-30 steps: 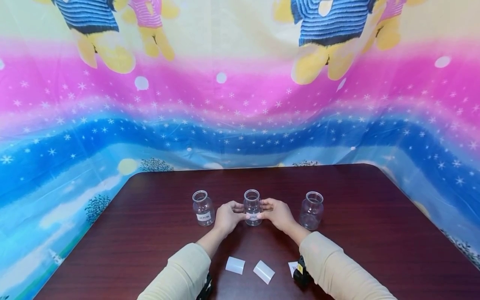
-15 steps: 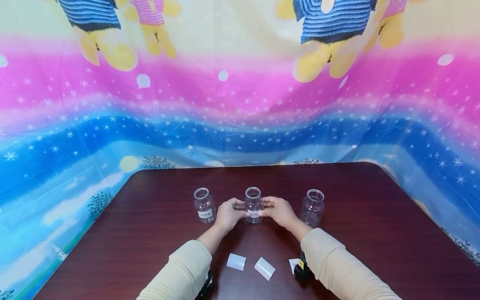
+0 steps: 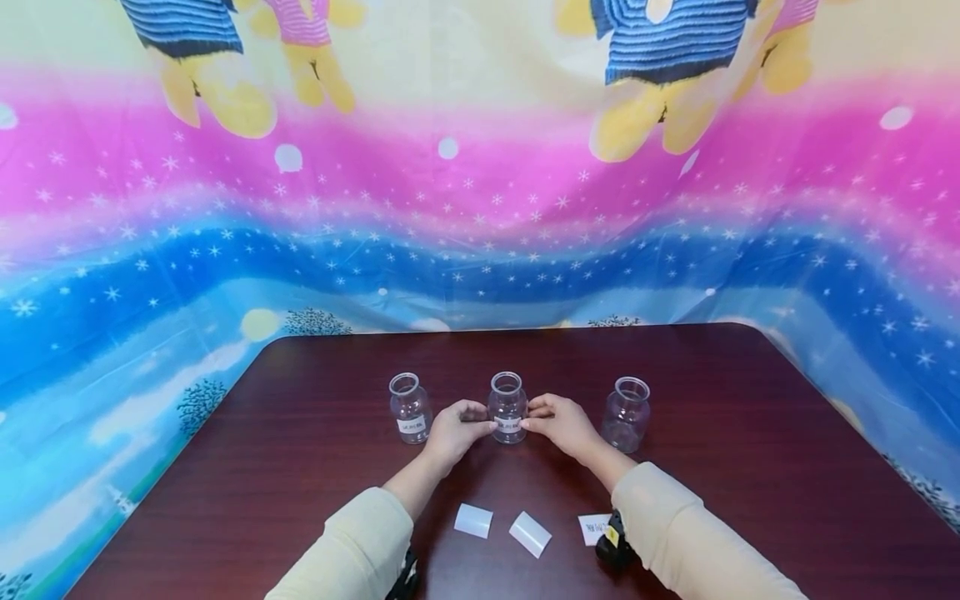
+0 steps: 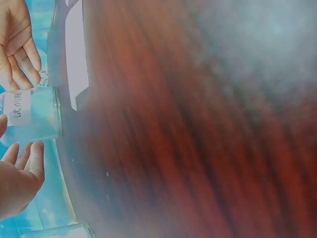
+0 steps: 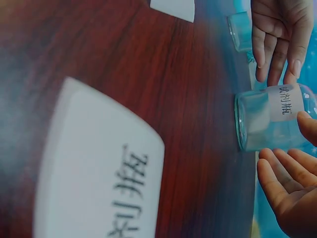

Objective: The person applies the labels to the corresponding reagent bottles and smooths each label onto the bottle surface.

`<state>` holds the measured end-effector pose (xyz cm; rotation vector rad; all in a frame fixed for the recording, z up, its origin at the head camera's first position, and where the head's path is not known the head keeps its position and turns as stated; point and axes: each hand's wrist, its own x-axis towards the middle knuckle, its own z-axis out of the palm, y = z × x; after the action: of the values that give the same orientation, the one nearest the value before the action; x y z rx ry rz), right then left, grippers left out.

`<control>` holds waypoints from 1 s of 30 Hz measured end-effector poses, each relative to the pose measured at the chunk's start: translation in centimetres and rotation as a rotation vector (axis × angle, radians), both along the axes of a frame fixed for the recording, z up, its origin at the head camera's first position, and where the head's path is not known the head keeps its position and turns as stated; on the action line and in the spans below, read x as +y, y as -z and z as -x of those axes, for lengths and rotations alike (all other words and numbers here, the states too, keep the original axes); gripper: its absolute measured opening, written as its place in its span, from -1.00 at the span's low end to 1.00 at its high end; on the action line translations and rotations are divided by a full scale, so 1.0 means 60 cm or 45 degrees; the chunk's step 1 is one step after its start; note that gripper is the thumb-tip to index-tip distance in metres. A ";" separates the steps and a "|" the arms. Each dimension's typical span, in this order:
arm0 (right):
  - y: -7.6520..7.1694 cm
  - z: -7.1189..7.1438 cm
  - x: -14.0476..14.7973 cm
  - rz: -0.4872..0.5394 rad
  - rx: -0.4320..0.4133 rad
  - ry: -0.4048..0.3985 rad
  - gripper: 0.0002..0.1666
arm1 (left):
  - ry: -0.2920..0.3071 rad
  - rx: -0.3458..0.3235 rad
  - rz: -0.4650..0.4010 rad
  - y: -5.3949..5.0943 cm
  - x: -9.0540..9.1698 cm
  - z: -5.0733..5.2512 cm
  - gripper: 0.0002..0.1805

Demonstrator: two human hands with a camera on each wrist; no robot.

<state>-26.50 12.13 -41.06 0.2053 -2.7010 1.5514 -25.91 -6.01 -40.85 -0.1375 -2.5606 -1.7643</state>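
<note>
Between my two hands a clear glass jar [image 3: 507, 398] stands upright on the table, with a white printed label [image 3: 508, 425] across its front. My left hand [image 3: 452, 435] is at the jar's left side; its fingers are extended, with a small gap to the glass in the left wrist view. On the other side, my right hand [image 3: 564, 428] has its fingers loosely spread beside the glass and its thumb near the label. A second jar [image 3: 409, 404], also labelled, is to the left. A third jar [image 3: 626, 417], showing no label, stands to the right.
Two blank whitish pieces [image 3: 473, 521] lie on the dark wooden table [image 3: 300, 483] nearer me. A printed label [image 5: 99, 168] lies by my right wrist, partly covered by the wrist camera in the head view. A colourful curtain [image 3: 480, 183] hangs behind the table.
My hands have moved slightly apart, and the fingers that held the middle jar have loosened. The jar's label shows more fully. More of the loose printed label is uncovered.
</note>
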 end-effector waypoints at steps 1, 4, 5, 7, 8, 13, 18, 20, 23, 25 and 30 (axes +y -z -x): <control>-0.001 -0.002 0.001 0.004 -0.002 -0.001 -0.64 | 0.007 -0.009 -0.014 -0.001 -0.001 -0.002 -0.69; -0.004 -0.010 0.004 0.015 0.000 -0.005 -0.65 | 0.032 -0.024 -0.048 -0.003 -0.003 -0.008 -0.66; -0.005 -0.013 0.006 0.021 -0.005 -0.006 -0.66 | 0.043 -0.028 -0.065 -0.004 -0.003 -0.010 -0.66; -0.008 -0.020 0.008 0.029 -0.009 -0.008 -0.67 | 0.060 -0.043 -0.097 -0.007 -0.003 -0.015 -0.66; -0.009 -0.023 0.010 0.024 -0.007 -0.011 -0.67 | 0.067 -0.051 -0.109 -0.008 -0.003 -0.018 -0.67; -0.018 -0.040 0.021 0.008 -0.013 -0.023 -0.65 | 0.106 -0.092 -0.192 -0.017 -0.003 -0.032 -0.65; -0.031 -0.056 0.030 0.024 -0.032 -0.074 -0.61 | 0.132 -0.112 -0.218 -0.023 0.000 -0.045 -0.64; -0.036 -0.064 0.033 0.035 -0.040 -0.098 -0.59 | 0.147 -0.106 -0.208 -0.025 0.003 -0.049 -0.65; -0.040 -0.075 0.039 0.040 -0.040 -0.131 -0.58 | 0.185 -0.094 -0.216 -0.026 0.008 -0.057 -0.65; -0.041 -0.083 0.044 0.036 -0.029 -0.159 -0.56 | 0.216 -0.090 -0.233 -0.028 0.011 -0.063 -0.65; -0.043 -0.101 0.056 0.022 0.000 -0.220 -0.56 | 0.294 -0.104 -0.282 -0.050 0.023 -0.087 -0.69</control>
<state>-20.46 15.52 -38.49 0.4493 -2.7332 1.6154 -20.69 -4.60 -37.82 -0.3757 -2.4645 -2.1627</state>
